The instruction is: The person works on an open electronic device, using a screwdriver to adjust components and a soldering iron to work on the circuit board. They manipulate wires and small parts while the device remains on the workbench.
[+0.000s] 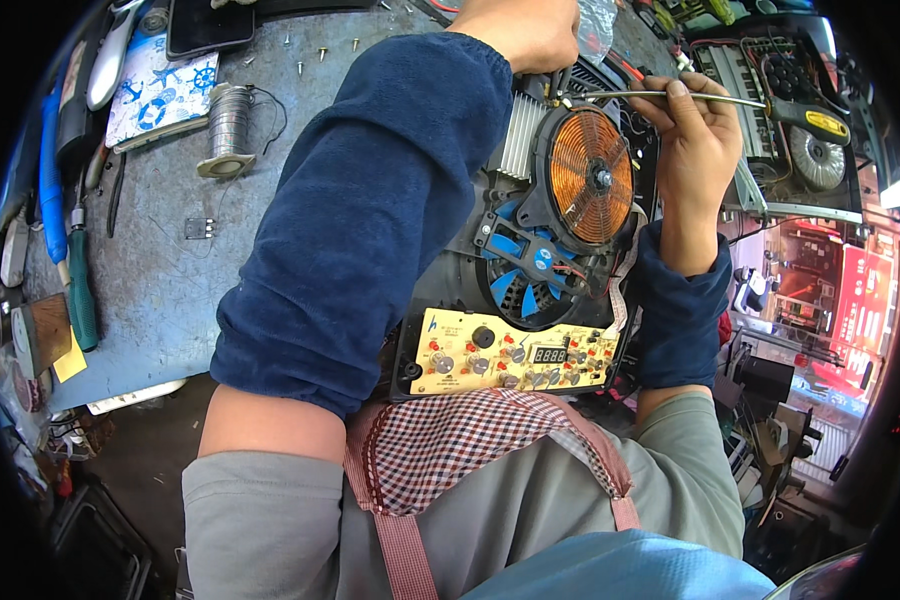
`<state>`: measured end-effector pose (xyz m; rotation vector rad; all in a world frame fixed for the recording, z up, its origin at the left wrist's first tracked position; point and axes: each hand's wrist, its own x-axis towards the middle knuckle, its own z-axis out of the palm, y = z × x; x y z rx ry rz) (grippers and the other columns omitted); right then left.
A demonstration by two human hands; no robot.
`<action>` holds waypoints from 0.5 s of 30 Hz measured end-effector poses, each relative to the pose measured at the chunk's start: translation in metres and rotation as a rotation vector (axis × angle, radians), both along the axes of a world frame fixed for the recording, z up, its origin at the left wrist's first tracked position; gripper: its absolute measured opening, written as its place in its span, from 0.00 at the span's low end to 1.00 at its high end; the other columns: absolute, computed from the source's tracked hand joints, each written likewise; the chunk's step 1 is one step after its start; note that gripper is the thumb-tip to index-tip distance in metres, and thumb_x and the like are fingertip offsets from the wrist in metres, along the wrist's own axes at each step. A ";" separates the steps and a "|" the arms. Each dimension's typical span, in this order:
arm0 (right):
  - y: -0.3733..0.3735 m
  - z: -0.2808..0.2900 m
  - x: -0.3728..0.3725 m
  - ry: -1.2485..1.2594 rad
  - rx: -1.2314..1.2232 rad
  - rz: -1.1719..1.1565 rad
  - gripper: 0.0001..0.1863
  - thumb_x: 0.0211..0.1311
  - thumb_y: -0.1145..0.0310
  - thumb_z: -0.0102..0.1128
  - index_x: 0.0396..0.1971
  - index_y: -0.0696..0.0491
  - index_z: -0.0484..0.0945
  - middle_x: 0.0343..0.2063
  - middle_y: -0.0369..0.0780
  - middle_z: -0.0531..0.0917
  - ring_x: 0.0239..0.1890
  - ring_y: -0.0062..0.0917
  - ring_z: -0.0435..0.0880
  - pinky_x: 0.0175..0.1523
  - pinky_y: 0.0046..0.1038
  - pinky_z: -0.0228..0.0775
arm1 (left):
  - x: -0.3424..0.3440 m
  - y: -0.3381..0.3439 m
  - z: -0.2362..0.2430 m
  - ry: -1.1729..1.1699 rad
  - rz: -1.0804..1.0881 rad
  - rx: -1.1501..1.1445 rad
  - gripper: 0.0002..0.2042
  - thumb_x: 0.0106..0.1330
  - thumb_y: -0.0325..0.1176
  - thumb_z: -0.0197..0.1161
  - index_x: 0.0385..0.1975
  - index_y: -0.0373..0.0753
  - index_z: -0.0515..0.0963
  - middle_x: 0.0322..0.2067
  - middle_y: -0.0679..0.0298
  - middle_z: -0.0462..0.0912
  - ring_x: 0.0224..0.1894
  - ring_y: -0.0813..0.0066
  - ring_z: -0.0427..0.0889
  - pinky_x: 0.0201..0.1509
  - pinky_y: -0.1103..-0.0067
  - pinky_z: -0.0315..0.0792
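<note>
An opened induction cooker lies in front of me, with a copper coil, a blue-bladed fan and a yellow control board. At its far end, beside a finned heat sink, my left hand is curled closed. The wrist hides most of its fingers, so what they grip cannot be made out. My right hand, right of the coil, pinches a slender metal tool, possibly tweezers. The tool's left end points at the area below my left hand, above the coil.
A solder spool, a small three-legged component and several screws lie on the blue-grey bench. A green-handled tool is at the left edge. On the right stand an open chassis and a yellow-black screwdriver handle.
</note>
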<state>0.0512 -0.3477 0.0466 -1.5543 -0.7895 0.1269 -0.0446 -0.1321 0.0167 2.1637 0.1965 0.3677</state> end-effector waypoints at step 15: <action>0.008 0.002 0.021 -0.022 -0.161 0.114 0.10 0.74 0.80 0.55 0.51 0.65 0.70 0.40 0.53 0.86 0.43 0.41 0.90 0.49 0.34 0.89 | 0.013 -0.002 -0.007 -0.006 0.022 0.051 0.14 0.56 0.28 0.61 0.39 0.32 0.86 0.40 0.41 0.87 0.47 0.44 0.87 0.53 0.60 0.79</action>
